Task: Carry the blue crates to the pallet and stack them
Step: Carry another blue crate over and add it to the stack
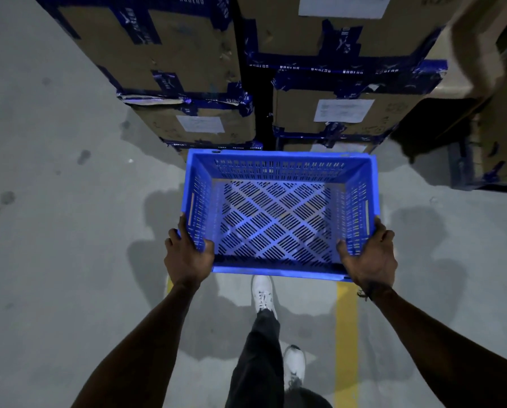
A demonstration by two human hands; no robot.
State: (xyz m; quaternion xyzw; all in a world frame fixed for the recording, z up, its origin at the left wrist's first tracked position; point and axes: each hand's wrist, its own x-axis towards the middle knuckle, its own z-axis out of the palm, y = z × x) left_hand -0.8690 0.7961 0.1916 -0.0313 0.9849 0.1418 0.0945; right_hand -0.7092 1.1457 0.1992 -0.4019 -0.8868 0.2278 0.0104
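Now your left hand and right hand each curl their fingers over a near corner of the empty blue perforated crate, which you hold above the grey floor, before stacked taped cardboard boxes.

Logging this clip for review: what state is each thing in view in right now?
blue crate: empty, upright, held off the floor by both hands.
left hand: grips the crate's near left corner.
right hand: grips the crate's near right corner.
cardboard boxes: stacked, taped shut, labelled.
yellow floor line: painted on the floor beside the person's feet.
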